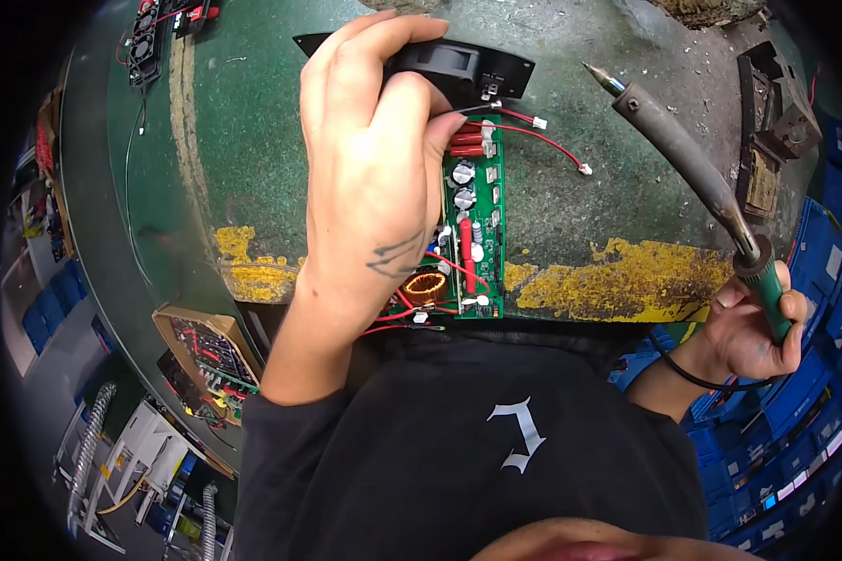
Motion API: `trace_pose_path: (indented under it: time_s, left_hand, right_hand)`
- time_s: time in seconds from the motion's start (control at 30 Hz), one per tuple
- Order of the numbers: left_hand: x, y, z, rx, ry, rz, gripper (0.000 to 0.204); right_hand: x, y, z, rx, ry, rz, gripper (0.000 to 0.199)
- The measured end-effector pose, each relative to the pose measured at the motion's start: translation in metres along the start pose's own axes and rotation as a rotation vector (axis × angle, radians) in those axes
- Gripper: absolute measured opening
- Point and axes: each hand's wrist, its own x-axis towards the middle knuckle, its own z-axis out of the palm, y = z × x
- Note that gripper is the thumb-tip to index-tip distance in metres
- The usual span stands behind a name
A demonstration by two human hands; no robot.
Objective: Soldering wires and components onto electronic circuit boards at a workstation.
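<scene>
My left hand [374, 178] grips a black panel [510, 70] with a small fan set in it, at the far edge of a green circuit board [494, 215]. Capacitors, red cylindrical parts and a copper coil [427, 286] sit on the board, whose left side is hidden under my hand and wrist. Two red-and-black leads with white plugs [585, 169] reach out to the right from the panel. In my right hand [748, 327] is a soldering iron [683, 154], held by its green handle. Its tip points up and left, apart from the board.
A worn green bench [571, 215] has chipped yellow paint along its near edge. Metal brackets [786, 122] stand at the right, and fans [145, 42] lie at the far left. A cardboard box of circuit boards [206, 346] is at the lower left. Blue bins [814, 374] fill the right side.
</scene>
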Motion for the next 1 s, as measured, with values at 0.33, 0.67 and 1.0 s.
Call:
trace_pose_path:
  time_s: [0.33,0.67,1.0]
  left_hand:
    - [0.01,0.006,-0.001,0.153,-0.086,0.051,0.012]
    - [0.009,0.003,0.001,0.154,-0.093,0.045,0.012]
    - [0.006,0.005,-0.003,0.162,-0.097,0.029,0.012]
  right_hand:
    - [0.0,0.008,0.009,-0.03,-0.123,0.019,0.039]
    - [0.003,0.026,0.02,-0.118,-0.182,0.012,0.042]
    - [-0.002,0.033,0.017,-0.111,-0.195,0.023,0.044]
